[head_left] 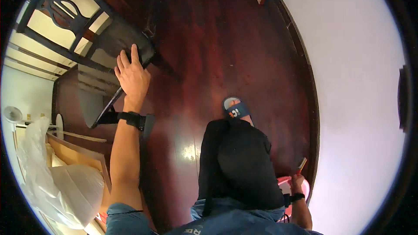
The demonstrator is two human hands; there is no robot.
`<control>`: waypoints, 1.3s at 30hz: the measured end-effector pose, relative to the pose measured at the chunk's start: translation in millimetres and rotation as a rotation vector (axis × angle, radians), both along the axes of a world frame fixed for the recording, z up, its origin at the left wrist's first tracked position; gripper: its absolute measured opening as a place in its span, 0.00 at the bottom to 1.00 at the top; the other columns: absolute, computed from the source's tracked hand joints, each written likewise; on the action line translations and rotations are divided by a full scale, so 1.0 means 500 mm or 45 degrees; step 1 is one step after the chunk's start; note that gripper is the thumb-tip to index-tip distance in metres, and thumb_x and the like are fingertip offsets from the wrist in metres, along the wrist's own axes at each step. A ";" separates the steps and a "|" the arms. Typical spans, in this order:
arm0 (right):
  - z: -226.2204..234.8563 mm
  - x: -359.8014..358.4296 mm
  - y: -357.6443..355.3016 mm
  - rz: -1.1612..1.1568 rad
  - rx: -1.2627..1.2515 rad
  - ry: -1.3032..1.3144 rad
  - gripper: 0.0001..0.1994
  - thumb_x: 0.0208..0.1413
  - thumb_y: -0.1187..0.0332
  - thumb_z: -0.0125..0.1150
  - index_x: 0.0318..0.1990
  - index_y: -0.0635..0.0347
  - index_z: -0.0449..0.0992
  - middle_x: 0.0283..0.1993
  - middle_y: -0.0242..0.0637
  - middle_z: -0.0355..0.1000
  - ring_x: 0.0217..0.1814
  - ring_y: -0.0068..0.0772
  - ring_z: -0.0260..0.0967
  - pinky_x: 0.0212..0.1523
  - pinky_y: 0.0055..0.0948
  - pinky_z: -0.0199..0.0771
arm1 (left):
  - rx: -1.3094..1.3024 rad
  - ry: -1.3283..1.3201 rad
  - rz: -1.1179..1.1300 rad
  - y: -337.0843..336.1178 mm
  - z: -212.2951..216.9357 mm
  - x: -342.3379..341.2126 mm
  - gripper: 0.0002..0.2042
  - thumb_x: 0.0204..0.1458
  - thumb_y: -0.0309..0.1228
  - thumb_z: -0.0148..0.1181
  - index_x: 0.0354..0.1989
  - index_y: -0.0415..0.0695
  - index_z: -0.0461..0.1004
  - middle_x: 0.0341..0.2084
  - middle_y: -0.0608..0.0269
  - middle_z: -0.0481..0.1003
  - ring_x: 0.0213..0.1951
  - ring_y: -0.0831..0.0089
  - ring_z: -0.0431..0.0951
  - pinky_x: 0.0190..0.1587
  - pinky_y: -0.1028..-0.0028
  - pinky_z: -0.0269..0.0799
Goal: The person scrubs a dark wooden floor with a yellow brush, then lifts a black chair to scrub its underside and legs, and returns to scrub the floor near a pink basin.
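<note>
My left hand (132, 78) lies with its fingers spread at the edge of the dark chair seat (98, 54). The chair is black, with a carved wooden backrest (65, 17) toward the upper left. Low on the right, my right hand (297, 183) is closed round a small brush (302, 166) with a red handle and a pale tip. This hand is over the rim of a pink basin (305, 188), partly hidden by my hand and leg; what the basin holds cannot be made out.
Glossy dark red floorboards (209, 48) run ahead, with a sandalled foot (237, 108) on them. A white wall (357, 104) rises along the right. At lower left, a white plastic bag (76, 187) bulges from a wooden box (98, 159). Behind it stands a white fan (13, 114).
</note>
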State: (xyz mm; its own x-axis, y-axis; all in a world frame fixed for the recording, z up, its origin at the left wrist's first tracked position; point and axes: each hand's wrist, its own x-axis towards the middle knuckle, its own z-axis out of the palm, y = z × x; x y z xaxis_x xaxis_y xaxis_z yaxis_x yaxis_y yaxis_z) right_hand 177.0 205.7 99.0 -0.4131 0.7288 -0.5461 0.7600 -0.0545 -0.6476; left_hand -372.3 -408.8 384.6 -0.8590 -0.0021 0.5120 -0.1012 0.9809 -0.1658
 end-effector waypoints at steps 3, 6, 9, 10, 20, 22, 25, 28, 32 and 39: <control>0.047 -0.115 -0.035 -0.022 -0.195 0.024 0.06 0.54 0.69 0.68 0.35 0.61 0.78 0.23 0.31 0.71 0.16 0.24 0.65 0.15 0.28 0.64 | -0.051 0.006 0.069 -0.034 -0.005 0.031 0.43 0.42 0.28 0.72 0.73 0.51 0.62 0.66 0.42 0.65 0.69 0.45 0.65 0.65 0.43 0.66; 0.098 -0.189 -0.045 0.024 -0.210 0.076 0.08 0.54 0.68 0.70 0.37 0.62 0.79 0.27 0.31 0.73 0.19 0.23 0.67 0.18 0.27 0.65 | 0.221 -0.185 0.045 0.010 0.013 0.067 0.41 0.44 0.30 0.71 0.72 0.51 0.63 0.67 0.42 0.65 0.69 0.44 0.64 0.66 0.43 0.63; 0.081 -0.309 -0.103 0.083 -0.220 0.187 0.13 0.57 0.61 0.68 0.35 0.62 0.79 0.25 0.32 0.73 0.22 0.26 0.69 0.21 0.29 0.66 | 0.077 -0.041 -0.009 -0.014 0.001 0.020 0.37 0.48 0.30 0.66 0.71 0.50 0.63 0.67 0.40 0.65 0.69 0.43 0.63 0.67 0.42 0.61; 0.063 -0.325 -0.123 0.169 -0.175 0.272 0.18 0.60 0.53 0.67 0.31 0.61 0.78 0.22 0.33 0.72 0.21 0.25 0.67 0.20 0.31 0.64 | 0.042 -0.022 -0.019 -0.026 0.003 0.033 0.36 0.49 0.30 0.64 0.71 0.49 0.63 0.67 0.40 0.64 0.70 0.43 0.63 0.67 0.41 0.61; -0.116 -0.566 0.004 0.690 0.152 0.492 0.20 0.66 0.56 0.60 0.33 0.69 0.78 0.23 0.39 0.75 0.22 0.32 0.65 0.22 0.38 0.67 | 0.202 0.093 -0.005 -0.038 -0.025 0.044 0.38 0.42 0.23 0.65 0.69 0.47 0.67 0.65 0.41 0.65 0.68 0.42 0.64 0.66 0.39 0.64; -0.084 -0.632 -0.032 0.707 0.006 0.546 0.17 0.65 0.59 0.60 0.34 0.69 0.78 0.23 0.39 0.73 0.21 0.33 0.66 0.22 0.37 0.68 | 0.211 0.089 0.005 -0.042 -0.024 0.049 0.39 0.41 0.22 0.67 0.69 0.47 0.67 0.65 0.41 0.65 0.68 0.42 0.64 0.66 0.39 0.64; -0.070 -0.721 -0.010 1.190 0.602 0.632 0.14 0.62 0.62 0.61 0.36 0.68 0.77 0.25 0.37 0.73 0.22 0.33 0.67 0.22 0.35 0.68 | 0.214 -0.012 0.030 -0.030 -0.011 0.033 0.36 0.49 0.27 0.65 0.71 0.45 0.65 0.68 0.34 0.62 0.71 0.40 0.61 0.70 0.40 0.57; -0.059 -0.800 -0.039 0.734 0.120 0.524 0.11 0.55 0.64 0.66 0.40 0.61 0.79 0.25 0.36 0.71 0.20 0.40 0.67 0.24 0.38 0.72 | 0.183 0.016 0.038 -0.031 -0.008 0.034 0.36 0.48 0.27 0.65 0.71 0.45 0.66 0.68 0.34 0.62 0.70 0.40 0.61 0.69 0.40 0.57; -0.016 -0.886 -0.132 0.371 -0.329 0.459 0.12 0.51 0.66 0.68 0.42 0.59 0.79 0.26 0.38 0.71 0.22 0.42 0.68 0.26 0.37 0.74 | 0.155 0.008 0.066 -0.037 -0.013 0.044 0.36 0.46 0.26 0.66 0.69 0.46 0.67 0.67 0.37 0.63 0.69 0.41 0.62 0.69 0.41 0.58; -0.097 -1.098 -0.137 0.508 -0.001 0.389 0.09 0.56 0.65 0.64 0.35 0.61 0.75 0.25 0.31 0.67 0.24 0.30 0.66 0.24 0.35 0.67 | 0.241 0.048 0.052 -0.022 -0.009 0.033 0.41 0.37 0.23 0.65 0.69 0.49 0.69 0.67 0.42 0.65 0.69 0.45 0.64 0.69 0.45 0.60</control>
